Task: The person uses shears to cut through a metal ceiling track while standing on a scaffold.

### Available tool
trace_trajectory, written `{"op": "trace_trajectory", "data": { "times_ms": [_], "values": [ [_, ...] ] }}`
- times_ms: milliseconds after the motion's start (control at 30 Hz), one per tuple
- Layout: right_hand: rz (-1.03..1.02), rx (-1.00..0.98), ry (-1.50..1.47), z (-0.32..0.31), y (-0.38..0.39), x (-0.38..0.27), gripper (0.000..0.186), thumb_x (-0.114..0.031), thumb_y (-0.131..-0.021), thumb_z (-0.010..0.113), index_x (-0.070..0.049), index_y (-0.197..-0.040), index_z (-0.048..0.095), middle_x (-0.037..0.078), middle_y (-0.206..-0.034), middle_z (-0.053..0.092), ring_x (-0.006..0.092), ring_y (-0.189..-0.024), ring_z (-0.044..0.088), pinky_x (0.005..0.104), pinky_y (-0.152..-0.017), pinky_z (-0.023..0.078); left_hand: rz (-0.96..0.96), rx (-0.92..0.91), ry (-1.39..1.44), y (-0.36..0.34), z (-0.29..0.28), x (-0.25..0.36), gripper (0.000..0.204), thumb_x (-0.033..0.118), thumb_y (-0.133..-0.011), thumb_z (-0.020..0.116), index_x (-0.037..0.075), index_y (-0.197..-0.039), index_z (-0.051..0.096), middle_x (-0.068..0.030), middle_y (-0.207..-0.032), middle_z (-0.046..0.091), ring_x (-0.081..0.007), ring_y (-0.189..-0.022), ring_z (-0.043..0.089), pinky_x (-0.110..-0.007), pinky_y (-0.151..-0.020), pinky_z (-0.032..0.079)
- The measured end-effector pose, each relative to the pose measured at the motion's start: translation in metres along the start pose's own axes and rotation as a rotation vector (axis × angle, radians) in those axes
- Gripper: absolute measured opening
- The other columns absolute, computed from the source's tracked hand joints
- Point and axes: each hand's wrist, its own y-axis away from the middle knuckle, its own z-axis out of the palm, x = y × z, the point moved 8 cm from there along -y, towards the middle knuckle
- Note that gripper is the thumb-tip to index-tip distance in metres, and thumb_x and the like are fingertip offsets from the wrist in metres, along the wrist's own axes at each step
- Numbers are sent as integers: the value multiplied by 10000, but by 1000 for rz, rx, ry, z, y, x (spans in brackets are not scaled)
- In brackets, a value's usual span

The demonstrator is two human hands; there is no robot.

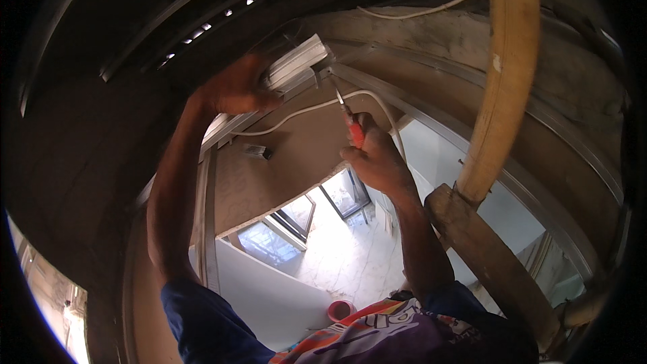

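Left hand (236, 87) grips metal channel (296, 62); right hand (377, 158) hides screwdriver (352, 125) handle.

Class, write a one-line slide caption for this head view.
Left hand steadies a pale metal channel overhead while right hand drives a red-handled screwdriver.

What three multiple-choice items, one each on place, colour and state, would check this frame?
1. Where does the screwdriver tip point?
A. Up at the end of the metal channel
B. Down at the floor
C. At the wooden post

2. What colour is the screwdriver handle?
A. Blue
B. Red-orange
C. Green

3. How is the left hand engaged?
A. Hanging free
B. Holding a hammer
C. Gripping the metal channel overhead

Key: 1 A, the shaft rises from the right hand to the channel end. 2 B, the grip shows red-orange above the fist. 3 C, the fingers wrap the channel.
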Motion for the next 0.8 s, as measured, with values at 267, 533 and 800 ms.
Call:
{"op": "trace_trajectory", "data": {
  "times_ms": [267, 533, 800],
  "values": [
    [73, -78, 125, -4, -4, -5, 350, -127, -729, 540, 80, -987, 427, 269, -800, 560, 408, -769, 584, 434, -675, 451, 7, -9, -102, 1, 27, 19, 375, 149, -573, 625, -80, -867, 585, -226, -732, 607, -299, -669, 601, -380, -634, 464],
    [175, -166, 95, 8, -8, 6, 298, -123, -741, 528, 74, -948, 444, 307, -813, 568, 438, -828, 586, 451, -700, 461, 105, 97, -17, 0, 44, 11, 343, 143, -588, 618, -92, -835, 573, -249, -709, 590, -293, -661, 605, -377, -623, 462],
    [145, -21, 138, 4, -12, 18, 201, -107, -749, 577, 47, -863, 519, 281, -757, 588, 428, -782, 600, 444, -679, 473, -163, -182, 132, -12, 49, -4, 399, 154, -603, 645, -69, -928, 580, -218, -766, 623, -307, -725, 614, -388, -679, 470]
  ]
}}
